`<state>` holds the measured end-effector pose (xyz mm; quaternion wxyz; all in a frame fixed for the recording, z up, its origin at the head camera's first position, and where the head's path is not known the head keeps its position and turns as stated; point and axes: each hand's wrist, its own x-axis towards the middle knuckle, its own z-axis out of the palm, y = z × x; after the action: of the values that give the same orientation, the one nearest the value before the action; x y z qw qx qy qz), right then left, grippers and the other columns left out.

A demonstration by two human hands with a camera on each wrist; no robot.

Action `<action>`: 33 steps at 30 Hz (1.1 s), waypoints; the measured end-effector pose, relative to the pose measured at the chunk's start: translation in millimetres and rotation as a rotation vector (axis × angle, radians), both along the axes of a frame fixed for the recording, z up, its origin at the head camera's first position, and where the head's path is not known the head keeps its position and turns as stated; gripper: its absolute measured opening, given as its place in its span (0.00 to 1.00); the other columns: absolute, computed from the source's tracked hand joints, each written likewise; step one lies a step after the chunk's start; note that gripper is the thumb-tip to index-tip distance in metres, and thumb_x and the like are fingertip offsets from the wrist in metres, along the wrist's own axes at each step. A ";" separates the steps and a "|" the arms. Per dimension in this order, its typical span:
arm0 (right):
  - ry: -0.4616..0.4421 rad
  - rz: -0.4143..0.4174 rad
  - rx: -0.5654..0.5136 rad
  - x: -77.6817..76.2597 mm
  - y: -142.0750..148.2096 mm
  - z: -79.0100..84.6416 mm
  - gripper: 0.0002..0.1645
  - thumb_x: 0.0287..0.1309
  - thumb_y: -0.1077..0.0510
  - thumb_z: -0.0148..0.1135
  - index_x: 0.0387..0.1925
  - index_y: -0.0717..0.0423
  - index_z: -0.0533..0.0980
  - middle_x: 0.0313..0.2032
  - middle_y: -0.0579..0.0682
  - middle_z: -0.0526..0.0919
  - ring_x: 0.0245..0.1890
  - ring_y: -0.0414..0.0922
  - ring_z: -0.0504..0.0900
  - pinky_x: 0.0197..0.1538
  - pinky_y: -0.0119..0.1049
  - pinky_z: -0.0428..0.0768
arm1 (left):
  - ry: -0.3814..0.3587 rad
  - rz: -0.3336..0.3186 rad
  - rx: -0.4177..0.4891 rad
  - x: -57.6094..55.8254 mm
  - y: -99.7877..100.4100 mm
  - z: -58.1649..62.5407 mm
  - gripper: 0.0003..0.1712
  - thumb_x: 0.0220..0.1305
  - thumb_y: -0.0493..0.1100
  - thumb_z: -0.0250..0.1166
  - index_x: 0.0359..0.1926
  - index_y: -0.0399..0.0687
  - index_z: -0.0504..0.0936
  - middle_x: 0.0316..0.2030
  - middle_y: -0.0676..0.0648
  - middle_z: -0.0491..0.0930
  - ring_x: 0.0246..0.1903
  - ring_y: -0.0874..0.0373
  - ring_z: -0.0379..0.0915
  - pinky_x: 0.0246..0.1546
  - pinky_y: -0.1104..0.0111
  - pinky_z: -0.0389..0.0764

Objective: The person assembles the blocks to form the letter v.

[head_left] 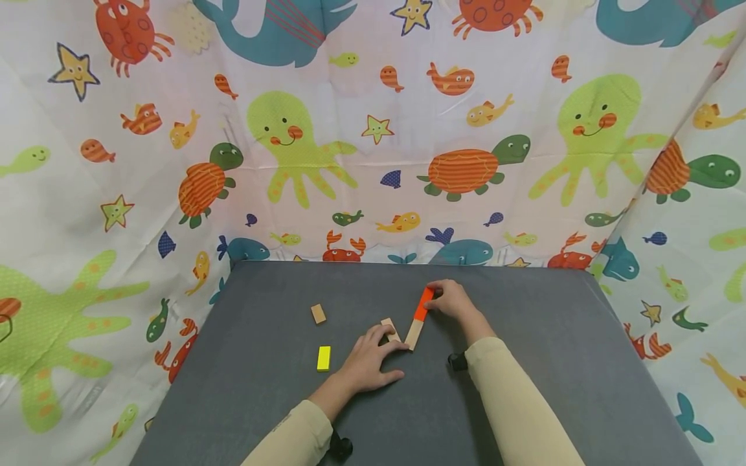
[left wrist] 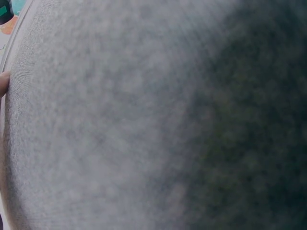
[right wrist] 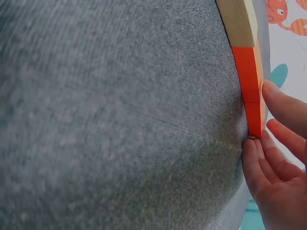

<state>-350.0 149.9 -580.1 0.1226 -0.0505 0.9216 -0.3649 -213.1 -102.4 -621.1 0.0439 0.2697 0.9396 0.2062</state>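
Note:
On the grey table, small blocks form a V whose point faces me. Its right arm has a plain wooden block [head_left: 414, 334] at the near end and orange blocks [head_left: 421, 312] beyond it, end to end. My right hand [head_left: 456, 303] pinches the far end of the orange part; in the right wrist view the fingertips [right wrist: 250, 148] touch that end. My left hand [head_left: 366, 362] lies with fingers spread over the left arm's wooden block [head_left: 392, 329], partly hiding it. The left wrist view shows mostly blurred cloth, with a fingertip [left wrist: 4, 84] at its edge.
A yellow block [head_left: 324, 358] lies left of my left hand. Farther back is a loose wooden block [head_left: 318, 314]. A curtain [head_left: 326, 213] printed with sea animals hangs behind the table's far edge and along its sides.

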 end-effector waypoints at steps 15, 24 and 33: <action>0.123 0.037 -0.016 7.9 12.7 9.2 0.35 0.60 0.51 0.72 0.66 0.57 0.74 0.65 0.62 0.76 0.65 0.61 0.73 0.66 0.59 0.70 | 0.014 -0.016 0.010 1.4 -0.8 0.3 0.30 0.64 0.65 0.66 0.66 0.80 0.72 0.70 0.54 0.58 0.74 0.53 0.48 0.65 0.49 0.65; 0.302 0.117 0.028 18.3 12.7 17.0 0.31 0.63 0.50 0.69 0.64 0.58 0.76 0.64 0.60 0.77 0.66 0.61 0.72 0.69 0.59 0.67 | 0.017 -0.015 0.020 3.9 0.2 2.4 0.29 0.63 0.64 0.67 0.65 0.79 0.73 0.70 0.54 0.59 0.73 0.52 0.49 0.65 0.49 0.65; 0.396 0.235 0.100 36.0 9.3 13.0 0.31 0.64 0.48 0.68 0.64 0.57 0.76 0.67 0.59 0.74 0.68 0.61 0.71 0.69 0.61 0.67 | 0.015 -0.003 0.008 2.2 1.4 0.7 0.29 0.63 0.65 0.67 0.65 0.80 0.73 0.70 0.54 0.59 0.74 0.53 0.48 0.66 0.48 0.65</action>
<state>-314.0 159.1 -567.0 -0.0166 -0.2221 0.9324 -0.2848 -210.9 -101.0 -620.4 0.0361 0.2731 0.9386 0.2079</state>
